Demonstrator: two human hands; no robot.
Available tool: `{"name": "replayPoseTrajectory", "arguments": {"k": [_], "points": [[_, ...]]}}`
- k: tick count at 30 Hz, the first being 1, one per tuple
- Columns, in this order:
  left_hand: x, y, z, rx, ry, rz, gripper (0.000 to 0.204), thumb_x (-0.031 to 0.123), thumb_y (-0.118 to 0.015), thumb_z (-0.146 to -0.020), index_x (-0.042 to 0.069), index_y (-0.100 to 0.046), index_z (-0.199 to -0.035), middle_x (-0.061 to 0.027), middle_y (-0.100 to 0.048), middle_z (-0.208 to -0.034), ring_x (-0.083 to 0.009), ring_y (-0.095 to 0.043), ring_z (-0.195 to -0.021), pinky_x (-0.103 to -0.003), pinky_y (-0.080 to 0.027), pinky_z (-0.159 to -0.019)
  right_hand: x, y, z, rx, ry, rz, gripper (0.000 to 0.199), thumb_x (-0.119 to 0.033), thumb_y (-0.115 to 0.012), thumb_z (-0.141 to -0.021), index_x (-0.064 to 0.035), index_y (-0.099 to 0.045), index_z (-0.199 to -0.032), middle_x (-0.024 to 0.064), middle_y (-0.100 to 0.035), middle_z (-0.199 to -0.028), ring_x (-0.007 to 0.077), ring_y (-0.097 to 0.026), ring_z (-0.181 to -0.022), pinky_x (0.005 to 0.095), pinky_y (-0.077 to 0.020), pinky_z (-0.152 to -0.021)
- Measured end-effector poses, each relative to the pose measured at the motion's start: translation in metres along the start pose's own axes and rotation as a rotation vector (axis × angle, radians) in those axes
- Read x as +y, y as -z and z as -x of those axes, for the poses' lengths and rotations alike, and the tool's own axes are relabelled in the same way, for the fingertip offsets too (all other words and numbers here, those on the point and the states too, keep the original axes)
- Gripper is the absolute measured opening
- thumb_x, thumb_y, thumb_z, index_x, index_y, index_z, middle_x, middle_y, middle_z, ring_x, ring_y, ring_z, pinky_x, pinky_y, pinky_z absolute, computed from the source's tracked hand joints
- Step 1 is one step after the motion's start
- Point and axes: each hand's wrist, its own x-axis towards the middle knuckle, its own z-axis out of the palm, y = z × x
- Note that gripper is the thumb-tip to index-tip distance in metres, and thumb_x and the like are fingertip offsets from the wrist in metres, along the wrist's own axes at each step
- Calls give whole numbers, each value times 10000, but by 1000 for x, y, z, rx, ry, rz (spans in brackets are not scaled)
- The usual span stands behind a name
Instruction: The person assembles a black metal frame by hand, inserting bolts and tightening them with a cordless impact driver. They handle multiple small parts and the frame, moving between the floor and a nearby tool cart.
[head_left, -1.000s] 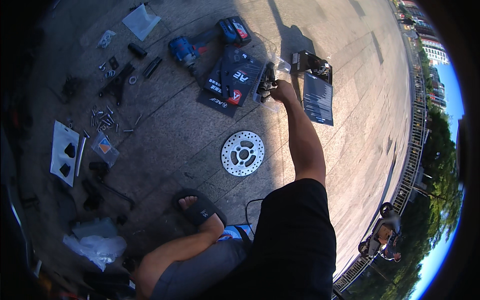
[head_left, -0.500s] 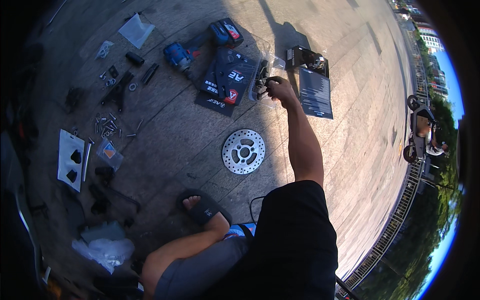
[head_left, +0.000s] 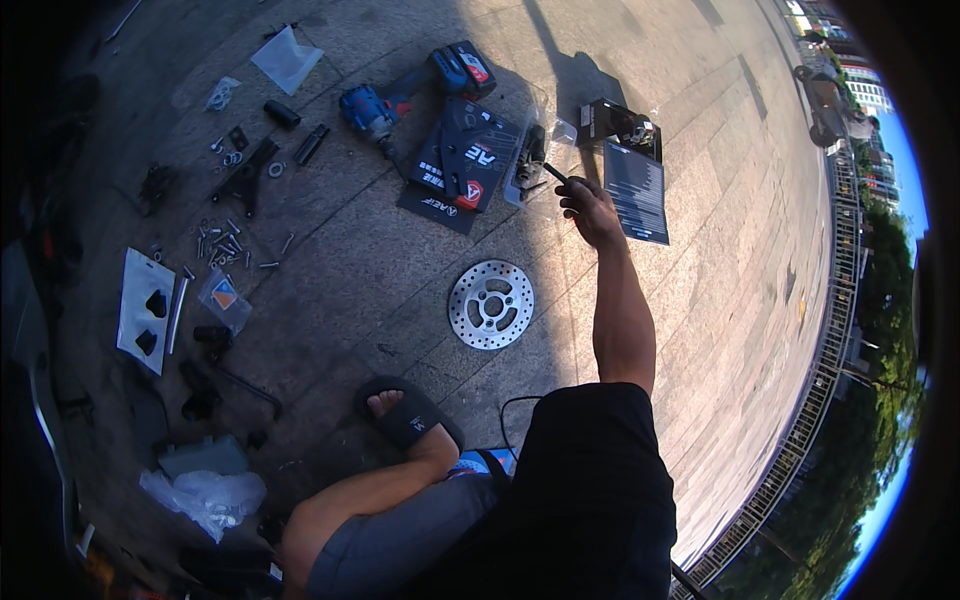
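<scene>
My right hand (head_left: 590, 208) is closed around a short dark rod (head_left: 556, 174), whose tip sticks out past the fingers toward a clear plastic tray (head_left: 517, 192). Dark metal pieces (head_left: 533, 146) lie in that tray. The hand is above the paving, apart from the tray and just left of an open black leaflet (head_left: 637, 195). Closer to me, a drilled silver brake disc (head_left: 468, 305) lies flat on the ground. My left hand does not show.
A blue cordless impact wrench (head_left: 368, 112) rests beside black flat boxes (head_left: 458, 165). Left of these are a bracket (head_left: 247, 178), loose bolts (head_left: 218, 245) and a white card (head_left: 146, 310). A black box (head_left: 600, 118) stands far right; my sandalled foot (head_left: 385, 402) is near.
My right hand has drawn back from the clear tray, slightly nearer and to the right. The dark rod now shows in its fingers. The view has shifted a little.
</scene>
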Motion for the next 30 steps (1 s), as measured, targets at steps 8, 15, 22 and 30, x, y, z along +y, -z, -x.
{"name": "replayPoseTrajectory", "arguments": {"k": [8, 15, 22, 30], "points": [[-2, -2, 2, -8, 14, 12, 724, 333, -653, -790, -27, -365, -1348, -256, -517, -1243, -367, -553, -1078, -446, -448, -924, 10, 9, -7, 37, 12, -115, 364, -153, -594, -872, 11, -532, -1191, 116, -651, -1058, 142, -611, -812, 261, -489, -652], [-7, -2, 3, -15, 29, 22, 712, 309, -660, -786, -26, -370, -1344, -253, -526, -1234, -360, -558, -1068, -443, -451, -918, 9, 11, -5, 75, 4, -183, 318, -123, -572, -892, -21, -524, -1189, 120, -651, -1059, 133, -591, -806, 256, -478, -649], [-18, -5, -1, -36, 47, 44, 702, 285, -666, -782, -26, -375, -1340, -249, -534, -1224, -352, -564, -1059, -440, -455, -911, 3, 13, -4, -152, -23, -541, 292, -145, -575, -903, -37, -540, -1172, 117, -638, -1030, 142, -536, -721, 264, -414, -627], [-62, 24, 33, -135, 68, 243, 690, 257, -673, -778, -25, -381, -1336, -244, -544, -1212, -344, -570, -1048, -437, -459, -904, -20, -125, 56, -588, -111, -421, 463, -294, -563, -934, -8, -462, -1283, 140, -620, -1028, 139, -593, -738, 219, -445, -591]]}}
